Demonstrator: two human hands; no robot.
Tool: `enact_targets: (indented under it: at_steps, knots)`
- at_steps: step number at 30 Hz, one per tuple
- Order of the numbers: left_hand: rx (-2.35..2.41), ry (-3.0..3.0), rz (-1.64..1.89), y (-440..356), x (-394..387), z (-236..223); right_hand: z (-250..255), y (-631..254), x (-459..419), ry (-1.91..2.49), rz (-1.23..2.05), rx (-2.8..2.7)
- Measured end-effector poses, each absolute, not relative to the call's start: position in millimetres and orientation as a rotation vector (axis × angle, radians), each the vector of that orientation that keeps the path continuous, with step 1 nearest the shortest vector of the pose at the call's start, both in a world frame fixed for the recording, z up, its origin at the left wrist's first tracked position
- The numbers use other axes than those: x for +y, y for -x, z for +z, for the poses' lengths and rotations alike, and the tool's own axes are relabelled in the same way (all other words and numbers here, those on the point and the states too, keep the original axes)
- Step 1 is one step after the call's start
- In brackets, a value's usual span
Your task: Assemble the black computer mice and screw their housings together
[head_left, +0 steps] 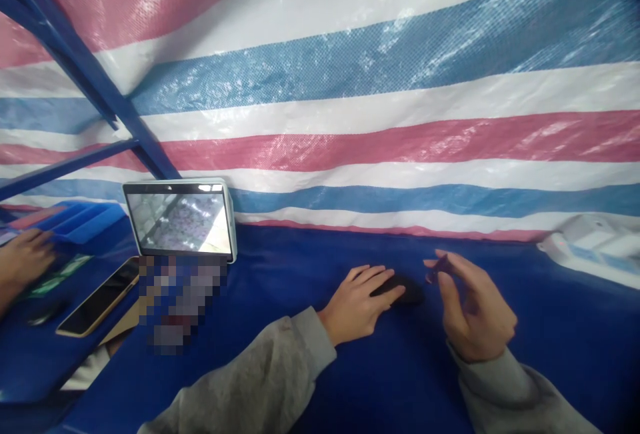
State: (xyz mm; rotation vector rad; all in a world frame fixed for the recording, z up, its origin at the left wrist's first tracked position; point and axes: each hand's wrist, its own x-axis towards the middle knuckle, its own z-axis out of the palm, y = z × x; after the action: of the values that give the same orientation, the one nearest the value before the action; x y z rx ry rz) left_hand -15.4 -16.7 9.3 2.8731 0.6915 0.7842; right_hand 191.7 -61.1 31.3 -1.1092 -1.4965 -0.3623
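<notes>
My left hand (356, 304) rests on a black, rounded object (410, 289) that looks like a computer mouse, its fingers over the left end and its thumb along the near side. To the right, my right hand (477, 311) is raised over the blue tabletop (320, 387). Between its thumb and fingertips it pinches a small, dark purplish piece (439, 267), too blurred to name. A short gap separates the right fingertips from the black object.
At left stand a tablet (180, 221) showing a picture, a phone (100, 297) and a blue divided tray (87, 221). Another person's hand (25, 261) is beside the tray. A white device (595, 247) sits far right. Striped sheeting (375, 101) hangs behind.
</notes>
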Motion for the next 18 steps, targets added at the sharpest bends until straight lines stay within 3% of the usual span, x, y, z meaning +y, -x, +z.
enact_targets:
  at_steps: [18]
  knots:
    - [0.672, -2.856, 0.784, 15.7, -15.8, 8.0, 24.0, -192.9, -58.2, 1.125, -0.392, -1.449]
